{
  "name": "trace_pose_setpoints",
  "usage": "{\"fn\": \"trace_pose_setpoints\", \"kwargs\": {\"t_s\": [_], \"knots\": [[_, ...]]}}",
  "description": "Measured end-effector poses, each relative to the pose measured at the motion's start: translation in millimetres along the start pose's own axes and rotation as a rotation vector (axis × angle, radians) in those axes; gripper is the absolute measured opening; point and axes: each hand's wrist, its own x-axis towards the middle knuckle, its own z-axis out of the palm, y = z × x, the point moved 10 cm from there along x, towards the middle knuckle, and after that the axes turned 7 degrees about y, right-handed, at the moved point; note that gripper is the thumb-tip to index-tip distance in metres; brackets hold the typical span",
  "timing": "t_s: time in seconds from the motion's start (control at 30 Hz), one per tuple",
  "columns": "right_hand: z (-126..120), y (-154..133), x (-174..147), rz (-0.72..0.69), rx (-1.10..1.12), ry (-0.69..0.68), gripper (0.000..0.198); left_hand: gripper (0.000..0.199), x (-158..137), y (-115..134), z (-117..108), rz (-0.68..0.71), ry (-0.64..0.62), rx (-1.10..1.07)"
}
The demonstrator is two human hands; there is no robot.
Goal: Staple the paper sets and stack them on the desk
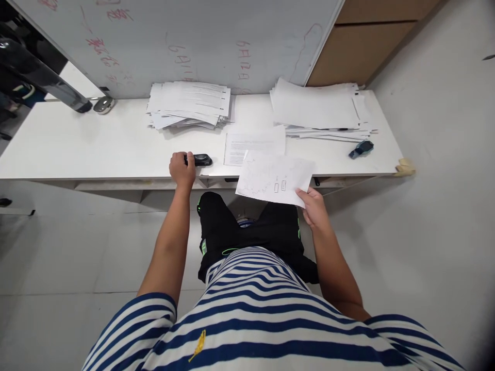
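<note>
Our left hand [182,168] grips the black stapler [203,160], maybe to steady it; our right hand [314,207] pinches the paper [266,172] by its corner, so its marks show.

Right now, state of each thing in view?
left hand: closed on stapler
stapler: resting on desk
right hand: pinching held sheet
held sheet: overhanging desk's front edge
printed sheet: flat, partly hidden
left paper stack: edges uneven
right paper stack: edges uneven
mouse: resting on desk
whiteboard: marked in red
dark blue object: lying on desk

A mouse [104,105] lies near a red-lettered whiteboard [212,26].
</note>
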Motion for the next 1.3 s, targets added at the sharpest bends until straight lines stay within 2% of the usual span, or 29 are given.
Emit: {"fn": "trace_pose_setpoints", "kwargs": {"t_s": [0.2, 0.3, 0.4, 0.5, 0.6, 0.67, 0.73, 0.83, 1.03, 1.3], "knots": [[26, -12, 4, -0.014, -0.045, -0.060, 0.038, 0.023, 0, 2, -2, 0.007, 0.021, 0.019], [56, -31, 25, -0.074, -0.073, -0.121, 0.040, 0.025, 0, 1, -2, 0.017, 0.035, 0.040], [90, -50, 60, -0.131, -0.188, -0.166, 0.033, 0.027, 0, 1, -1, 0.031, 0.040, 0.057], [113, -63, 93, -0.219, -0.483, -0.146, 0.024, 0.027, 0, 1, -1, 0.028, 0.029, 0.062], [121, -74, 108, -0.399, -0.987, -0.044, 0.023, 0.028, 0, 0, 0, 0.015, 0.011, 0.055], [120, -75, 109, -0.456, -1.263, 0.011, 0.033, 0.028, -1, 0, 0, 0.007, 0.005, 0.037], [117, -73, 106, -0.476, -1.386, 0.041, 0.047, 0.027, -1, -1, 1, 0.001, 0.005, 0.017], [117, -71, 101, -0.543, -1.418, 0.049, 0.057, 0.026, 0, -1, 1, 0.006, 0.012, 0.018], [113, -60, 99, -0.647, -1.374, 0.081, 0.057, 0.024, 0, 1, -1, 0.021, 0.032, 0.037], [124, -42, 77, -0.637, -1.382, 0.030, 0.062, 0.021, 0, 2, -1, 0.016, 0.030, -0.012]]}}
